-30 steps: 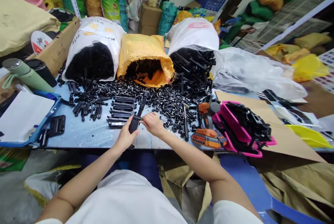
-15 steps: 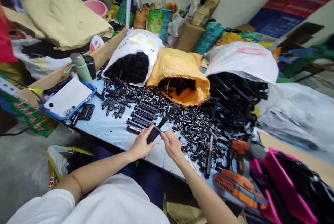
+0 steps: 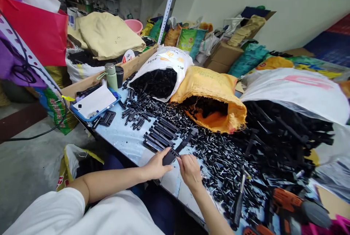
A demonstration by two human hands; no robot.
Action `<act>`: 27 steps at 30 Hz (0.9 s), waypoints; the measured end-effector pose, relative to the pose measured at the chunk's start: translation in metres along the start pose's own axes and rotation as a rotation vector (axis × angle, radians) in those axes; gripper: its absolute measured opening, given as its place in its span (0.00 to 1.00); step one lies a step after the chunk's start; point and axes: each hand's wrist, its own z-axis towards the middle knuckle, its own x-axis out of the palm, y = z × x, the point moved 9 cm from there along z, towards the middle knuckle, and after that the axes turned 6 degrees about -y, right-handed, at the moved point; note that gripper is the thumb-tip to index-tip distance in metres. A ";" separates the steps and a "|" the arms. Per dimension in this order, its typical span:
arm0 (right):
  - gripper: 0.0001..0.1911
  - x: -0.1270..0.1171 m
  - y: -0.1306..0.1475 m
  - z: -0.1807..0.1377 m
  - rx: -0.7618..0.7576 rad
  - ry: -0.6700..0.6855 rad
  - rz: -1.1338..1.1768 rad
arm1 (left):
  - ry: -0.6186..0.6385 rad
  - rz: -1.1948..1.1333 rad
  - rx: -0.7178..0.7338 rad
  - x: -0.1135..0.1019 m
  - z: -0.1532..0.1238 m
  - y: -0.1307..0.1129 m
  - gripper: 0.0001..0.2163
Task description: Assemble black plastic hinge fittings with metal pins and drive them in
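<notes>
My left hand (image 3: 156, 166) is closed around a flat black plastic piece (image 3: 169, 156) with a row of slots, just above the table's front edge. A longer black arm (image 3: 187, 140) extends from behind this piece toward the back right; whether the two are joined I cannot tell. At the piece's right edge, the fingers of my right hand (image 3: 190, 171) are pinched together. What they grip is hidden. Several black bar-shaped parts (image 3: 161, 133) lie in a row just beyond my hands. Small metal pins or screws and black bits (image 3: 218, 158) are heaped to the right.
Across the back lie open sacks: a white sack (image 3: 169, 58), an orange sack (image 3: 210, 81) and another white sack (image 3: 298, 85), all with black parts. A hammer (image 3: 240, 191) and an orange drill (image 3: 287, 200) rest at right. A blue tray (image 3: 94, 116) and green bottle (image 3: 111, 76) are left.
The camera view has turned left, so the scene sits further right and lower. Both hands stay at the black piece, the right still pinching at its edge.
</notes>
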 end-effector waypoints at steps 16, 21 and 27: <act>0.20 0.007 -0.004 -0.013 0.029 -0.042 -0.119 | -0.004 0.116 0.060 -0.002 0.004 0.002 0.33; 0.25 0.038 -0.034 -0.028 0.553 -0.079 0.363 | -0.060 0.246 0.140 -0.003 0.003 -0.002 0.30; 0.31 0.007 -0.030 -0.018 0.327 0.022 0.129 | 0.213 0.015 0.079 -0.004 0.017 0.017 0.25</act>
